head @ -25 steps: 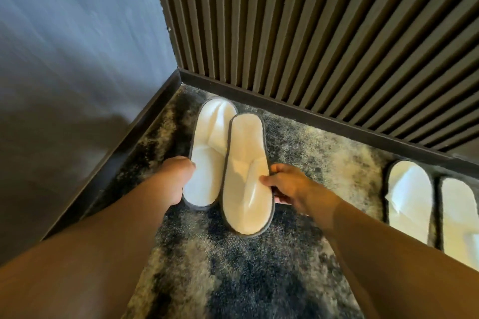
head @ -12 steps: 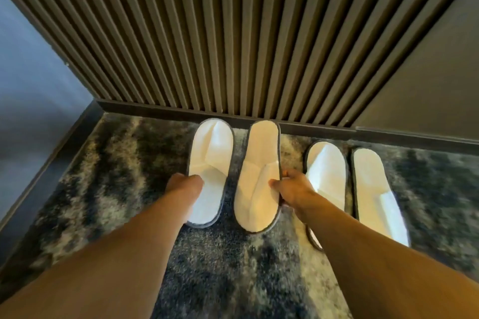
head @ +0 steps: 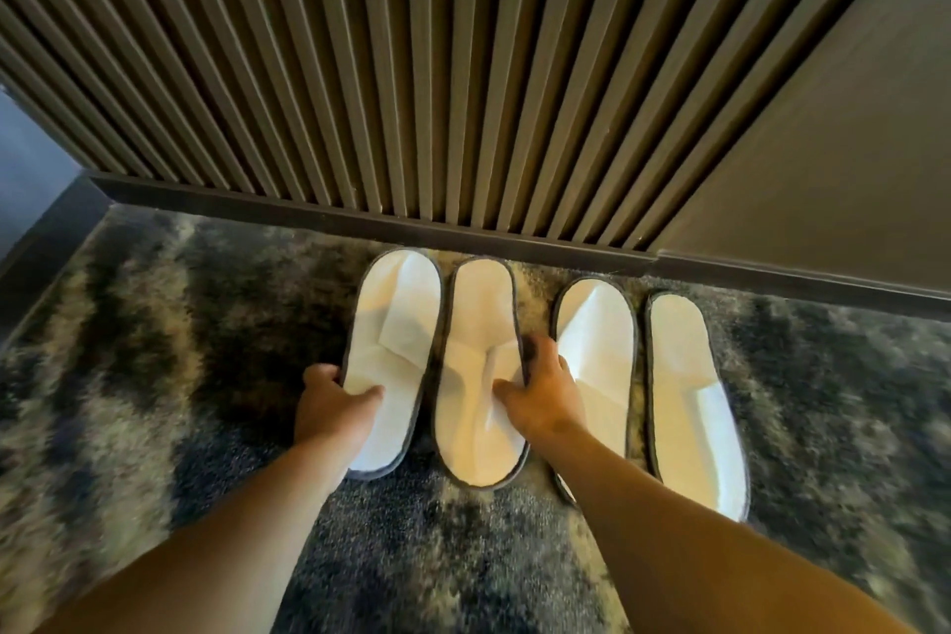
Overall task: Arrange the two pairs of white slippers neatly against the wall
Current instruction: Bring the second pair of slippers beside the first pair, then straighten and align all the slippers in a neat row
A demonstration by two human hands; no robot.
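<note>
Two pairs of white slippers with dark trim lie in a row on the carpet, one end toward the slatted wall (head: 391, 82). My left hand (head: 334, 407) grips the left edge of the leftmost slipper (head: 393, 324). My right hand (head: 540, 396) pinches the right side of the second slipper (head: 478, 360), fingers over its strap. The third slipper (head: 597, 340) lies right beside that hand, partly hidden by my right forearm. The fourth slipper (head: 689, 391) lies furthest right, untouched.
A dark baseboard (head: 360, 221) runs along the foot of the wall. Mottled grey and beige carpet (head: 180, 350) covers the floor on all sides. A plain dark panel (head: 833, 129) stands at the right, a side wall (head: 31, 155) at the far left.
The left pair has travelled right with both hands on it, from the corner to beside the right pair. The view has swung to face the slatted wall.
</note>
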